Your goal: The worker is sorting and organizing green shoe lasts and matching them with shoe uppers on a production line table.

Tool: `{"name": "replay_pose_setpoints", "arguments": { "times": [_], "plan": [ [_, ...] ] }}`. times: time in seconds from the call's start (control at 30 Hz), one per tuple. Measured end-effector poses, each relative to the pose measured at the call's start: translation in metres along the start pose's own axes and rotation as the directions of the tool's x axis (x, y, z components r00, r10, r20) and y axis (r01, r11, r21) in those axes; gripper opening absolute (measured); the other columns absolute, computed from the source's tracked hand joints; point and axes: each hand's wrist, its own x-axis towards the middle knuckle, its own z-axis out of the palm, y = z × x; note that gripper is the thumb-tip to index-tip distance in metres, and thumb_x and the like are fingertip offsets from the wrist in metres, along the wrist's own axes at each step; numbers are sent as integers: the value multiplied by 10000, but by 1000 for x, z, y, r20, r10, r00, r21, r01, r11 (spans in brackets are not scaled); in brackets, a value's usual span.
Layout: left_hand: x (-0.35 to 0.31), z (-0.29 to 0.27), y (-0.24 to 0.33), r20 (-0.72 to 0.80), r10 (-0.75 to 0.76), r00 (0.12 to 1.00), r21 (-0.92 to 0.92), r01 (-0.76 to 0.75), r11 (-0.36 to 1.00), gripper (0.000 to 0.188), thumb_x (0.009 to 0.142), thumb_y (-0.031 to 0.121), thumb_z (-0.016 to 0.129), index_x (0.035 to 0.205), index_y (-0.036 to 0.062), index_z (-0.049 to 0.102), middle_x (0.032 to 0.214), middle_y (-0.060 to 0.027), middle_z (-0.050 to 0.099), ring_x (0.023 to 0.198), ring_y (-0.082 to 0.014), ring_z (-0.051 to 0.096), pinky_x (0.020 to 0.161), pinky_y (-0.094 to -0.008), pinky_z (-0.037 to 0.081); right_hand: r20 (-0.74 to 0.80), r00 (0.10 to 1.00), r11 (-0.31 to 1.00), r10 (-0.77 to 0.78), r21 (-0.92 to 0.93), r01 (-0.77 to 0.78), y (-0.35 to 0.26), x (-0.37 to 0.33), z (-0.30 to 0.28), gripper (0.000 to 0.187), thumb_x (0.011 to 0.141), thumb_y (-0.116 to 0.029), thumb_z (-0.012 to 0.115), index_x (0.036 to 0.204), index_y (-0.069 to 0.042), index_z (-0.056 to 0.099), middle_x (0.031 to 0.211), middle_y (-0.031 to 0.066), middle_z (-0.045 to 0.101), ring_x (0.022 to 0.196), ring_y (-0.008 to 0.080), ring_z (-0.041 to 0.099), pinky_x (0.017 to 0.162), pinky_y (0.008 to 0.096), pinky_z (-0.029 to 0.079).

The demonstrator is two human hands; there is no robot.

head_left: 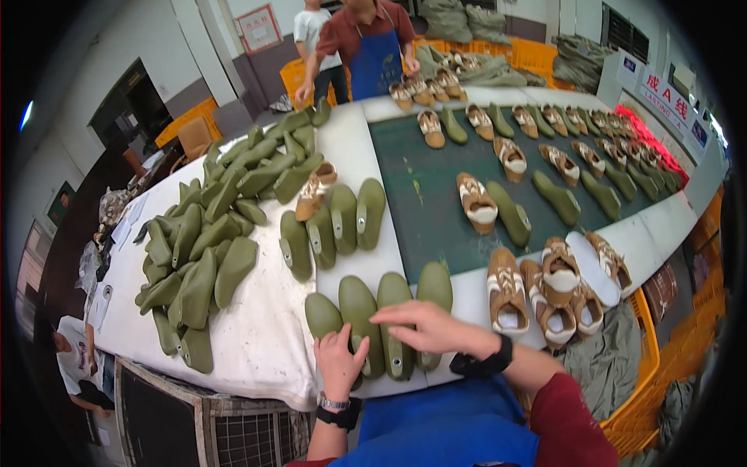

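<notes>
Side by side at the near table edge stand several green shoe lasts, toes pointing away from me, among them a leftmost last [323, 313] and a rightmost last [434, 289]. My left hand [338, 364] rests against the heel ends of the left ones, fingers spread, the thumb by the second last [359, 302]. Fingers stretched out, my right hand [426, 325] lies across the third last [394, 292] and reaches toward the second. Neither hand is wrapped round a last. Beyond them is another row of lasts [343, 218], with a brown-and-white shoe [315, 191] lying at its left.
A heap of lasts [214, 226] covers the left part of the white table. Shoes and lasts stand in rows on a green belt [408, 210]. More shoes [507, 292] are at my right, beside a yellow crate [634, 401]. Across the table stands a co-worker in a blue apron [375, 66].
</notes>
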Motion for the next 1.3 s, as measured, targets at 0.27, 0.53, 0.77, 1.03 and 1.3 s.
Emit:
{"name": "replay_pose_setpoints", "arguments": {
  "times": [0.27,0.53,0.77,1.03,1.3],
  "plan": [
    [1,5,-3,-9,-1,1000,-2,1,1000,437,756,358,674,1064,50,636,903,-150,641,954,-297,583,946,-475,361,185,812,756,-553,522,396,-151,-1,-60,449,902,-112,462,1336,-23,391,1053,171,584,1023,325,544,953,369,380],
    [0,4,-1,7,-2,1000,-25,2,1000,430,746,341,683,1056,47,639,902,-167,638,945,-300,585,938,-472,366,97,793,559,-602,760,332,-151,-22,-46,362,937,-248,480,1111,68,518,1083,244,552,1010,401,543,916,466,423],
    [0,2,-1,12,8,1000,-15,-8,1000,425,740,331,687,1050,43,641,900,-174,638,934,-301,589,924,-466,373,-46,648,407,-760,743,531,-149,-3,-51,395,891,-324,530,1125,-5,521,1149,254,510,999,371,521,915,527,390],
    [0,3,1,13,6,1000,-23,-6,1000,430,738,335,690,1057,51,640,917,-168,638,951,-296,586,939,-469,367,41,760,620,-649,608,496,-131,-36,-46,441,900,-342,530,1055,70,543,1023,239,576,942,377,579,838,465,477],
    [2,3,0,23,11,1000,-14,-11,1000,434,738,343,693,1059,54,641,926,-166,637,958,-298,583,930,-480,374,-123,866,599,484,-675,-431,10,-67,18,430,849,-426,568,1196,-172,552,633,115,595,562,272,613,483,374,474]
  ]
}}
